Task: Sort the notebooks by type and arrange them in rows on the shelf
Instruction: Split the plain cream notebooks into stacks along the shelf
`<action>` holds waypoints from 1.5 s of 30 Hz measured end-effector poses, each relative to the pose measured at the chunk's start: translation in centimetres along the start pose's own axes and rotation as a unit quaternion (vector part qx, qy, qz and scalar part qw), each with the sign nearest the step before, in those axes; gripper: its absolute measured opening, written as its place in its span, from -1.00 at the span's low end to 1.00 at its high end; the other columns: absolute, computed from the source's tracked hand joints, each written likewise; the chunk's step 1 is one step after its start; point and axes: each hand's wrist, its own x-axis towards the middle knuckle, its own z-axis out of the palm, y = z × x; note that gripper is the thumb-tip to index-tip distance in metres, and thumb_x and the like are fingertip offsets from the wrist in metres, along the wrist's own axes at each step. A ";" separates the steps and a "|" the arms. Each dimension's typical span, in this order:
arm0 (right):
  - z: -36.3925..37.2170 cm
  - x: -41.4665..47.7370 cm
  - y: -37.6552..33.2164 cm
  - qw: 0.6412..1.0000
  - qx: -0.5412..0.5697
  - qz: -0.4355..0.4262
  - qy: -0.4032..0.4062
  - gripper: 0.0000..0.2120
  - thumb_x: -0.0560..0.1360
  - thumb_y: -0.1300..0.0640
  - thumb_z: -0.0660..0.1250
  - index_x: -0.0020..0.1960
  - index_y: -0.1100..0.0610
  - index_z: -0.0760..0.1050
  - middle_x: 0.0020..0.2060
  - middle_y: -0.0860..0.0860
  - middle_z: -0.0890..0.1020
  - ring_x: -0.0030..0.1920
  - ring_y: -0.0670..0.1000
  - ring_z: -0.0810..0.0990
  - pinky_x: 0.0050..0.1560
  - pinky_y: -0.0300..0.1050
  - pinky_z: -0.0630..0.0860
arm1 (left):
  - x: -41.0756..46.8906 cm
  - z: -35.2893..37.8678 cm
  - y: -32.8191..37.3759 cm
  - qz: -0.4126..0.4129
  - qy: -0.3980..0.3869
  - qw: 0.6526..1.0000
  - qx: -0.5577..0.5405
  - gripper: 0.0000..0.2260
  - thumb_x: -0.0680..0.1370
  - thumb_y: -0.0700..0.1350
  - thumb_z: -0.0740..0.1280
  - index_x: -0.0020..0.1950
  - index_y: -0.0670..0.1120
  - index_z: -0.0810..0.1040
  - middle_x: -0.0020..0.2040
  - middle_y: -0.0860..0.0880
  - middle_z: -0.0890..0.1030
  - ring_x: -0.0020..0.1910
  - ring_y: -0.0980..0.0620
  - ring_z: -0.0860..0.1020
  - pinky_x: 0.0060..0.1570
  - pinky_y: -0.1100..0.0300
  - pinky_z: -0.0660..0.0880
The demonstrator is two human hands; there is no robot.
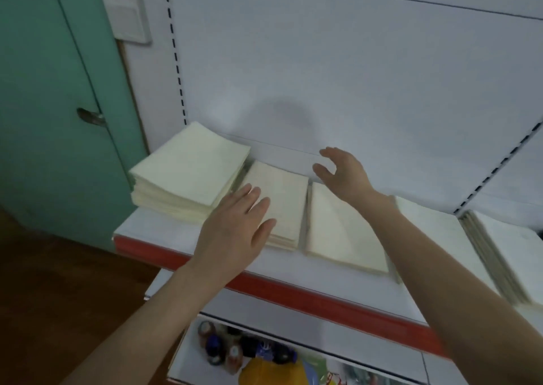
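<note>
Bare forearms (458, 296) reach over the white shelf (293, 270), where cream notebooks lie in a row, apparently sorted: a tall stack (188, 173), then a second stack (285, 196). The flat, straight-fingered left hand (235, 226) seems to steady it. The right hand (342, 173) hovers loosely spread and empty.

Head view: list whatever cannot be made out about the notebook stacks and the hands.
Tall left stack, like every stack: cover blurred and pale, type unreadable.
Second stack: near left corner hidden by the left hand; contact unclear.
Third stack: far corner hidden by the right hand.
Rightmost stack: cut off by the right edge.
Lower shelf goods: blurred, cut by the bottom edge.
</note>
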 end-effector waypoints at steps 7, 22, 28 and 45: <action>6.7 1.1 -13.1 0.994 0.058 -0.084 -0.029 -0.53 0.56 -0.01 0.22 0.41 0.14 0.30 0.41 0.02 0.35 0.40 0.01 0.30 0.31 -0.29 0.13 | -4.9 -5.5 -10.1 -0.037 0.004 0.999 0.026 -0.57 0.52 0.04 0.12 0.15 -0.22 0.58 0.11 -0.18 0.62 0.16 -0.16 0.56 0.14 -0.08 0.44; 12.3 -4.2 -21.9 0.990 -0.029 -0.124 -0.062 -0.64 0.63 0.06 0.05 0.33 0.20 0.39 0.22 0.13 0.52 0.23 0.14 0.47 0.19 -0.17 0.28 | -8.3 -8.1 -19.9 -0.245 0.022 0.885 -0.395 -0.60 0.55 0.11 0.19 0.31 -0.05 0.43 0.22 0.03 0.52 0.11 0.15 0.48 0.07 0.25 0.37; 13.4 -9.7 -25.8 0.951 -0.097 -0.288 -0.064 -0.55 0.54 -0.02 0.08 0.12 0.28 0.56 0.02 0.23 0.64 0.03 0.16 0.63 0.23 -0.15 0.38 | -5.6 -9.9 -20.9 -0.364 -0.099 0.570 -0.730 -0.60 0.55 0.18 0.13 0.08 -0.10 0.55 -0.11 -0.13 0.68 -0.17 -0.07 0.64 -0.28 0.09 0.55; 15.0 -0.9 -19.7 0.977 -0.122 -0.134 -0.116 -0.55 0.62 -0.04 0.03 0.40 0.19 0.26 0.41 0.13 0.31 0.42 0.09 0.24 0.36 0.03 0.21 | -11.9 -12.1 -23.3 -0.427 0.057 0.610 -0.665 -0.81 0.56 -0.18 0.24 0.17 -0.04 0.45 -0.04 -0.13 0.53 -0.09 -0.11 0.50 -0.26 0.02 0.45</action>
